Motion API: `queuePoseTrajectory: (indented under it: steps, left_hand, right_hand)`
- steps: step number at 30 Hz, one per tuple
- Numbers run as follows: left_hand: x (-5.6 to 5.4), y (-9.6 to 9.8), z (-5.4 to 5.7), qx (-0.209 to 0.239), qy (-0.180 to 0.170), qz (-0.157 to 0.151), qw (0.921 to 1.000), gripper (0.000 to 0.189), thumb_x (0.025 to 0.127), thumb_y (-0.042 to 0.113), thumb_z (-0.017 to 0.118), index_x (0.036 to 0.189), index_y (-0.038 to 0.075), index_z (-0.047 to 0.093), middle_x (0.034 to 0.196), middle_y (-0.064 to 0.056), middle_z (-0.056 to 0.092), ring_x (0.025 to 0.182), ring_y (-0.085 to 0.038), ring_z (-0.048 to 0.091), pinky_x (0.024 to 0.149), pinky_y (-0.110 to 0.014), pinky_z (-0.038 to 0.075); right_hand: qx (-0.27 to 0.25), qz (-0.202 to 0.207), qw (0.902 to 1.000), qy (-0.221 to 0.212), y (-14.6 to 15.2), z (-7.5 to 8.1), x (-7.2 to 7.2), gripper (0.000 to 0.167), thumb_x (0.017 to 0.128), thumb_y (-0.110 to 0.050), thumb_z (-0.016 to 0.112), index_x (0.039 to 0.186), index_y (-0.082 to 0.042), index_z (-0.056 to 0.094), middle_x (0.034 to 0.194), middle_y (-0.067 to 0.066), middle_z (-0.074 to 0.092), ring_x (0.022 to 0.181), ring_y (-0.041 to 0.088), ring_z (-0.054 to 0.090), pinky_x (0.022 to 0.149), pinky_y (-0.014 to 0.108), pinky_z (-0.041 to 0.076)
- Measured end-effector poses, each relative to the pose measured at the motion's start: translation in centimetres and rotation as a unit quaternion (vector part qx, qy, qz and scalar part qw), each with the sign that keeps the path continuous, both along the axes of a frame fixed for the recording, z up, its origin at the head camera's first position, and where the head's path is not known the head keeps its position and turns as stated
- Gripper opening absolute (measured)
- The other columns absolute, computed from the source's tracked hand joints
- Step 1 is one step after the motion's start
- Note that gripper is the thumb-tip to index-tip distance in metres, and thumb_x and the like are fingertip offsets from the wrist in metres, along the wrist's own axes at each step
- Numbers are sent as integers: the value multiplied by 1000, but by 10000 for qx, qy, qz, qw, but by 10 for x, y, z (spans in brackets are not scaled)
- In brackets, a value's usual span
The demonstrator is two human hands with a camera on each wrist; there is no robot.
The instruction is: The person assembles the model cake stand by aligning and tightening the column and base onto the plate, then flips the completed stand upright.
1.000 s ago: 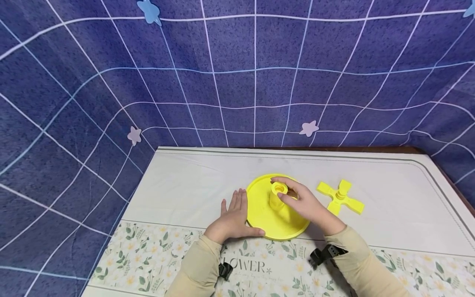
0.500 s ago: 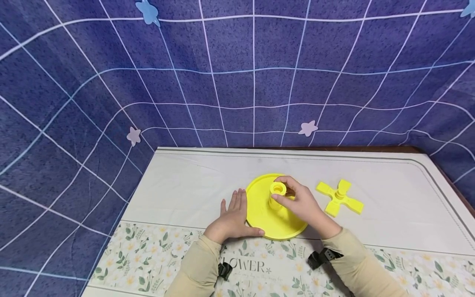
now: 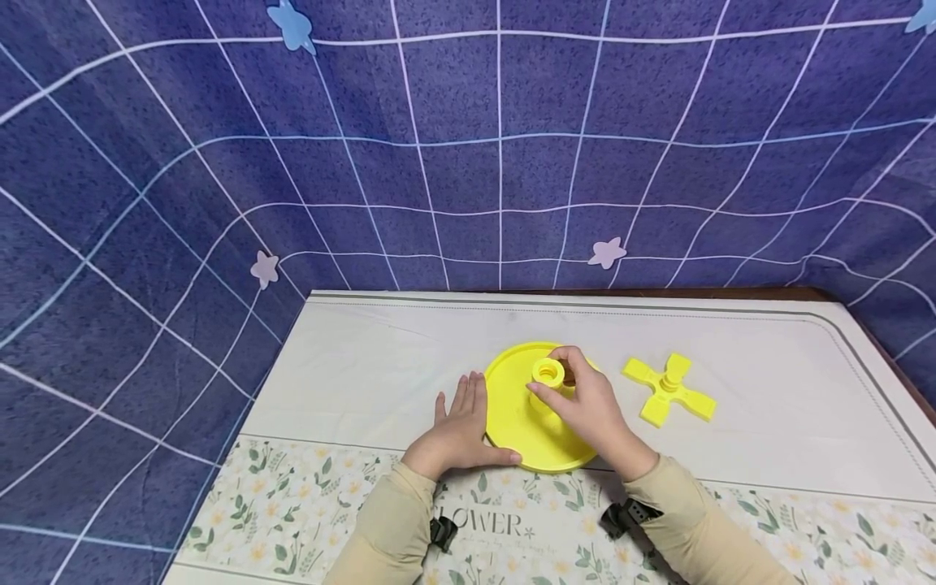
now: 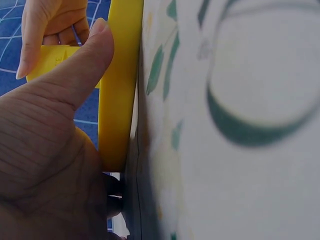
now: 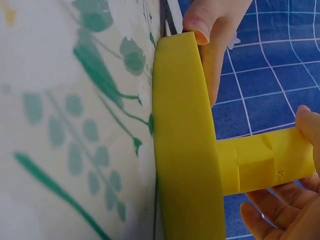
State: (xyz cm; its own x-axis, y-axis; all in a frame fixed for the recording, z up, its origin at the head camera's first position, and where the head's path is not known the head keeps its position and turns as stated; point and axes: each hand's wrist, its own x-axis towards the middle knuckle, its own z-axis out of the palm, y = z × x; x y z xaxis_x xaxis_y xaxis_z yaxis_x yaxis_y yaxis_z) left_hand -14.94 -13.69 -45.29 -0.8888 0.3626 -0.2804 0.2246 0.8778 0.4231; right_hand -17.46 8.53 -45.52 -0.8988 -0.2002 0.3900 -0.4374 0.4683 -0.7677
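Observation:
A round yellow disc (image 3: pixel 512 406) with a raised rim lies flat on the table. Upright near its middle stands a yellow hollow post (image 3: pixel 542 400), its top threaded inside. My right hand (image 3: pixel 594 406) grips the post near the top between thumb and fingers; the right wrist view shows this post (image 5: pixel 255 162) from the side. My left hand (image 3: pixel 457 435) lies along the disc's left edge, fingers straight and thumb on the rim, as the left wrist view shows at the disc's edge (image 4: pixel 119 90). The post's foot is partly hidden by my right hand.
Right of the disc lies a yellow four-armed cross piece (image 3: pixel 683 395) with a threaded stub pointing up. A white tablecloth (image 3: pixel 380 357) with a floral band covers the table. Behind hangs a blue curtain (image 3: pixel 453 179) with a grid pattern.
My right hand has turned clockwise around the post: thumb shifted left, fingertips right, wrist swung left. The post stays at nearly the same spot. My left hand and the cross piece have not moved.

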Motion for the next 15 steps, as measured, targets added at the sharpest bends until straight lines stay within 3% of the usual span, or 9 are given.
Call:
queuePoseTrajectory:
  steps: [4,7,11,15]
  left_hand:
    - [0,0,-1,26,-8,2,10000,132,74,72,68,153,-3,-7,160,-21,-9,147,-34,-8,113,-60,-6]
    - [0,0,-2,34,0,9,10000,133,73,72,68,153,-3,-6,160,-20,-9,148,-34,-8,113,-60,-6]
    - [1,0,-1,63,19,10,10000,132,73,71,69,154,-4,-5,161,-21,-7,148,-34,-7,114,-60,-5]
    - [0,0,0,90,-1,18,10000,132,74,70,69,154,-4,-5,161,-21,-7,148,-34,-7,114,-60,-5]
  right_hand:
    - [44,-5,10000,-2,0,0,0,48,84,-27,79,118,-10,51,100,3,67,94,18,64,83,39,52]
    - [105,173,9998,33,3,1,-1,56,86,-28,76,130,-8,47,114,9,65,104,23,62,87,43,51]
    - [170,769,9969,82,9,4,-4,55,93,-23,67,141,-8,45,135,10,56,120,26,55,91,47,48]
    - [43,1397,9901,-147,14,7,-9,49,97,-14,61,142,-6,47,140,10,53,126,27,50,95,44,48]
